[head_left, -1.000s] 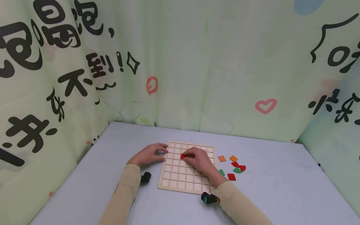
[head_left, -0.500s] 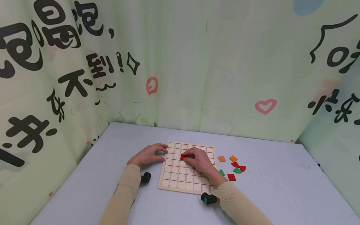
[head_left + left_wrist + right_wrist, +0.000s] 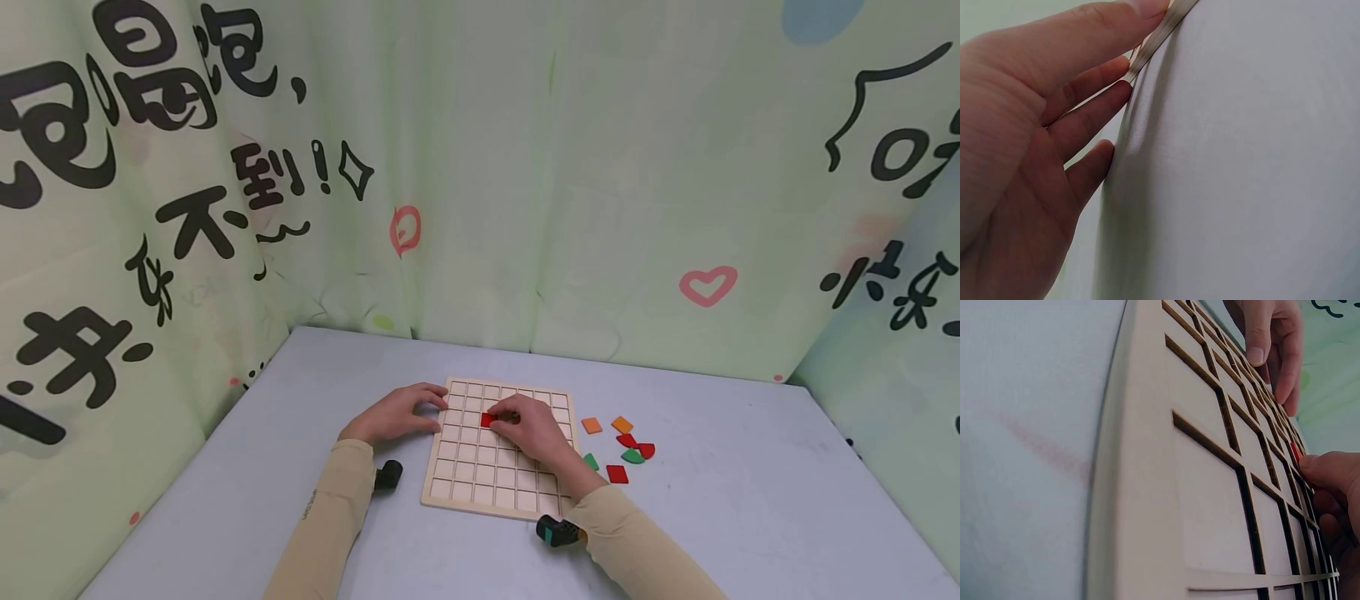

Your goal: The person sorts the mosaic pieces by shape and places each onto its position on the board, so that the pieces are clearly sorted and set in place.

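Pale wooden grid board [image 3: 463,472] lies on the white table [image 3: 750,483]. On it, left of centre and above mid-height, a red square tile [image 3: 487,420]; right hand [image 3: 531,427] pinches it, thumb and forefinger together on its right side. Right-wrist view agrees: thumb tip against the red edge. Whether the tile sits fully down in its cell, cannot tell.

Left hand [image 3: 397,412]: thumb and fingers apart, tips touching the board's left edge.

In the way: right hand and wrist cover a diagonal band of cells; the right sleeve [image 3: 641,537] and its black wrist device [image 3: 557,530] crowd the lower right corner. Second black device [image 3: 388,475] under the left forearm, apart from the board.

Right of the board, loose pieces: green piece [image 3: 592,461] just beside the edge; orange square [image 3: 592,425] and amber square [image 3: 622,424] farther up; red leaf-shaped piece [image 3: 626,439], red rounded piece [image 3: 647,451] and green leaf-shaped piece [image 3: 633,456] bunched close; second red square [image 3: 617,474] lowest.

Behind: pale green curtain [image 3: 615,167], black characters, pink heart [image 3: 708,286].
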A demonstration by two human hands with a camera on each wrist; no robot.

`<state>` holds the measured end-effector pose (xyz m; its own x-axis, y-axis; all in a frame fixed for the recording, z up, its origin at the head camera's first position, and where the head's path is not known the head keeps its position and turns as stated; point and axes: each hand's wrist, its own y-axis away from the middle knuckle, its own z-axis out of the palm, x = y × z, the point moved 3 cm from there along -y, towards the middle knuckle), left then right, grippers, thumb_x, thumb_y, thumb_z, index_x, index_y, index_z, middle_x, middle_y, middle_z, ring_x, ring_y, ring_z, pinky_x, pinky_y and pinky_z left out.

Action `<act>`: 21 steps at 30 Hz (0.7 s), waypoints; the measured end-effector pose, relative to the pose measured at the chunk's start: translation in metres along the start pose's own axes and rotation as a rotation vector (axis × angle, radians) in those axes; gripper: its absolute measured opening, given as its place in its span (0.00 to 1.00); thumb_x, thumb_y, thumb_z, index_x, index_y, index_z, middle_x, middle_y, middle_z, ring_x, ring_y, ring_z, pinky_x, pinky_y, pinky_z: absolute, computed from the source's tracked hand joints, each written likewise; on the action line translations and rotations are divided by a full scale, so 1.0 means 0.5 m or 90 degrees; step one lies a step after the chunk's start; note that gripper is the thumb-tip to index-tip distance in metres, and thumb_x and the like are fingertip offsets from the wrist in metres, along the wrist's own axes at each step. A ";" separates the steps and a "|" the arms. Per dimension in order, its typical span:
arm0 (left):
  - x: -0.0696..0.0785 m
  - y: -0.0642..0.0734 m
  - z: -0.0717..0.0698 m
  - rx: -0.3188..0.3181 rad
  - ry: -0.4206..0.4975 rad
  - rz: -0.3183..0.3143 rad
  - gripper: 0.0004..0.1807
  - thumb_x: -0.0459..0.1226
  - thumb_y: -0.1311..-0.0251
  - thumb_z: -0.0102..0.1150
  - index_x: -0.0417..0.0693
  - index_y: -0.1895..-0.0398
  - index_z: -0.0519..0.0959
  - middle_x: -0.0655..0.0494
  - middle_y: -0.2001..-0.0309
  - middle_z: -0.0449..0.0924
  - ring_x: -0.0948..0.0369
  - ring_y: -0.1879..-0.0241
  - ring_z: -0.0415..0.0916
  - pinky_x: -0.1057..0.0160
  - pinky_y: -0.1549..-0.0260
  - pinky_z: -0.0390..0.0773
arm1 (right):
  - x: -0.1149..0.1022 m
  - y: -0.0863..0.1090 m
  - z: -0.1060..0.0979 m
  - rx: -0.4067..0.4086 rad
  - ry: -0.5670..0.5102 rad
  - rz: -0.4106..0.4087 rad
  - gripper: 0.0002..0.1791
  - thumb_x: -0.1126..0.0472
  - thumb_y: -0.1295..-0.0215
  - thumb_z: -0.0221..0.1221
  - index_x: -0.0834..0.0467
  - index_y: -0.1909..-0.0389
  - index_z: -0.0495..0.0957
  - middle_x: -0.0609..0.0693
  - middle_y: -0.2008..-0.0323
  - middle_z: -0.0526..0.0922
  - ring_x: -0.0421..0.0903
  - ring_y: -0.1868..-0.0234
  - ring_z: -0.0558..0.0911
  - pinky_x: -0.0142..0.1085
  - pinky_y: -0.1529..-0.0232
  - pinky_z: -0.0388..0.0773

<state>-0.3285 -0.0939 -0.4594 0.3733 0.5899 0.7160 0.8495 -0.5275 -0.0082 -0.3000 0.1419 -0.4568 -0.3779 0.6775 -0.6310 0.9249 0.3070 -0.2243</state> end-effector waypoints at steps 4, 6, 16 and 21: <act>0.002 0.001 0.000 -0.003 0.003 -0.001 0.15 0.38 0.43 0.69 0.48 0.51 0.82 0.53 0.33 0.69 0.52 0.30 0.60 0.51 0.30 0.59 | 0.000 0.001 0.000 0.002 0.000 0.000 0.09 0.65 0.40 0.67 0.57 0.58 0.86 0.48 0.58 0.84 0.46 0.57 0.81 0.40 0.55 0.80; 0.002 0.001 0.000 -0.003 0.002 -0.001 0.16 0.38 0.43 0.69 0.48 0.51 0.82 0.53 0.34 0.69 0.52 0.30 0.60 0.51 0.31 0.59 | 0.000 0.001 0.001 0.003 0.000 0.000 0.10 0.65 0.40 0.67 0.57 0.58 0.86 0.48 0.58 0.84 0.46 0.57 0.81 0.40 0.55 0.80; 0.005 0.001 -0.001 -0.001 0.001 -0.005 0.16 0.37 0.43 0.69 0.48 0.51 0.82 0.52 0.34 0.69 0.51 0.30 0.60 0.50 0.31 0.59 | 0.000 0.004 -0.001 0.003 -0.012 0.005 0.10 0.65 0.40 0.66 0.57 0.56 0.86 0.48 0.57 0.84 0.46 0.57 0.81 0.40 0.55 0.79; 0.003 0.000 0.000 0.002 0.000 0.002 0.16 0.38 0.43 0.69 0.48 0.51 0.82 0.52 0.34 0.70 0.51 0.30 0.60 0.50 0.31 0.60 | 0.002 0.003 0.001 0.003 -0.008 0.002 0.10 0.65 0.40 0.67 0.58 0.57 0.85 0.49 0.57 0.84 0.46 0.58 0.81 0.40 0.56 0.80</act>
<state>-0.3279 -0.0934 -0.4583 0.3763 0.5879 0.7161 0.8492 -0.5280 -0.0128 -0.2990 0.1430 -0.4581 -0.3746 0.6698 -0.6411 0.9262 0.3018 -0.2259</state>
